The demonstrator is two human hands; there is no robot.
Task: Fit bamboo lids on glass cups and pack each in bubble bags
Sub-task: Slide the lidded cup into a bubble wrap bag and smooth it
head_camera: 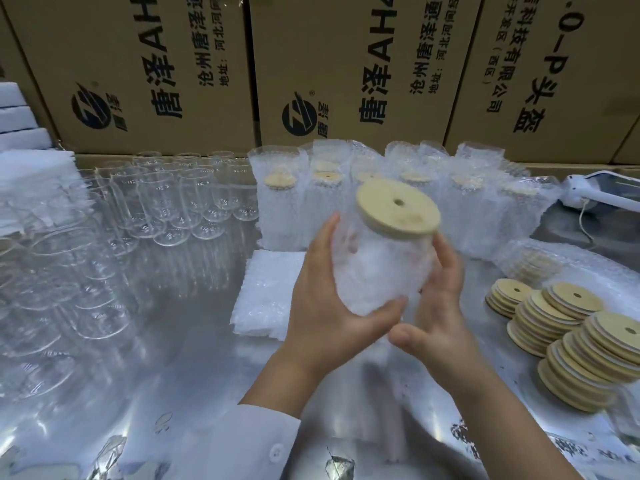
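I have both hands on one cup [381, 258], held up in the air over the tabletop [173, 358]. The left hand [332, 299] grips it from the left, with the fingers behind the glass and the thumb across the low front. The right hand [440, 306] grips it from the right. Its fingers curl round the side, and its thumb sticks out under the cup's bottom. The cup leans, with its top tipped away and to the right. A bubble bag [367, 292] is round the cup, and the lid [398, 211] sits on top, sticking out above both hands. I cannot tell how far up the bag goes. Just left of my left hand lies a flat pile of bags [266, 292], very near my wrist. Behind the cup, packed cups [277, 209] stand in a row, close to the lid. To the right, lid stacks [571, 341] lean near the tabletop's edge, close to my right arm. Far left, many bare cups [166, 202] stand crowded together. Big boxes [156, 64] wall off the back. The widest open room is the shiny patch between the bare cups and the bags, and the part in front by my arms.
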